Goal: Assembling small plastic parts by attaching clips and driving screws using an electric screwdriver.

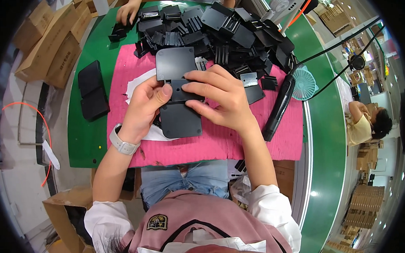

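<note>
Between my hands, above the pink mat, is a black plastic folding bracket with two flat rounded plates joined by a narrower middle block. My left hand grips its left side, thumb pressed on the middle block. The fingers of my right hand close on the block's right side, thumb by the lower plate. White paper lies partly under the bracket. Left of the mat rests a similar black bracket, unfolded. A black electric screwdriver lies to the right of my right hand.
A large heap of black plastic parts covers the far side of the green table. Across it, another person's hand touches a black part. A turquoise fan grille and dark cable stand at right. Cardboard boxes are stacked left.
</note>
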